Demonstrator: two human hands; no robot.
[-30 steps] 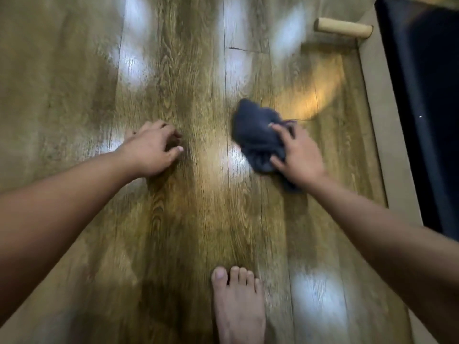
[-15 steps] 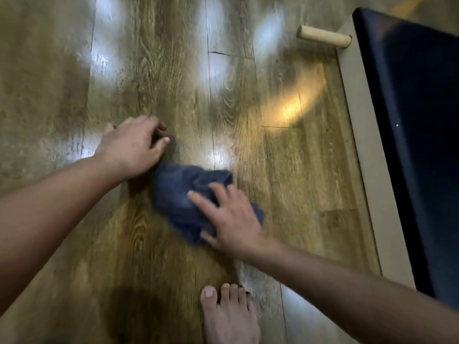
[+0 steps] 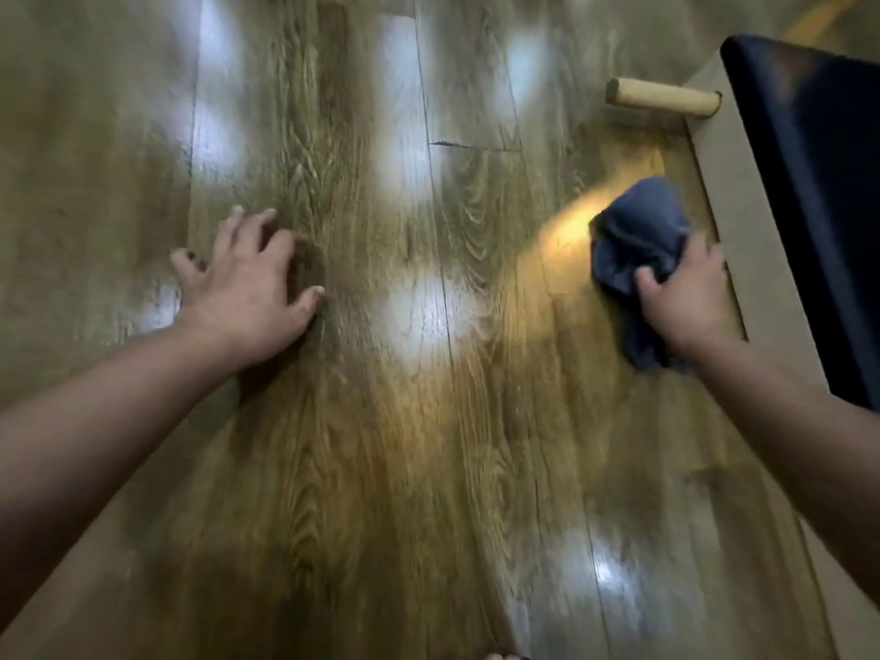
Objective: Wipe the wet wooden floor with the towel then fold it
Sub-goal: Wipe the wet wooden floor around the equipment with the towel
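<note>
Towel first: your right hand (image 3: 682,297) has its fingers curled into the crumpled dark blue cloth towel (image 3: 638,240), bunching it and pressing it onto the glossy brown wood-plank floor (image 3: 405,421). The wad sits at about two o'clock in your view, far out to the right. Most of the cloth pokes out ahead of your knuckles toward twelve o'clock, and a tail of it trails back under your wrist toward five o'clock, so its long axis runs roughly twelve to five, along the boards.

Your left hand (image 3: 247,288) holds nothing. It lies at about ten o'clock with fingers spread and palm down on the planks, and I judge it is propping your weight. It is well apart from the towel, so the right hand alone is the one working.

What the next stroke turns on: the towel is right against the pale beige base strip (image 3: 743,221) of the dark glossy furniture panel (image 3: 819,192) at three o'clock. Touching or just beside, the blur does not let me say. No floor is left to wipe on that side, so all open floor lies toward nine o'clock, between your hands. Any further wiping would have to sweep that way. A light wooden cylinder (image 3: 664,97) lies at one o'clock, beyond the towel and clear of it.

Folding is not yet begun; the cloth is only a wad.
</note>
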